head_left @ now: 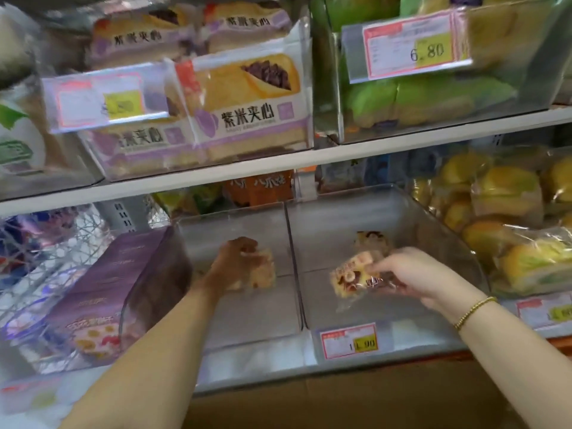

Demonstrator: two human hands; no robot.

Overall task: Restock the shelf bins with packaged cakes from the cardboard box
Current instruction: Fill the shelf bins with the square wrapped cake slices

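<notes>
Two clear plastic bins stand side by side on the lower shelf. My left hand (232,262) reaches into the left bin (247,323) and grips a pale packaged cake (262,271) low near the bin floor. My right hand (411,274) is inside the right bin (371,305), its fingers pinching a wrapped cake (351,275) with red and yellow print. Another small cake (370,241) lies further back in the right bin. The cardboard box (340,397) shows as a brown surface below the shelf edge.
A purple boxed product (114,292) fills the bin to the left. Yellow wrapped cakes (507,218) pile up at the right. The upper shelf (278,164) holds bins of purple-labelled cakes (247,103) and green ones (433,97). A price tag (349,340) hangs on the right bin's front.
</notes>
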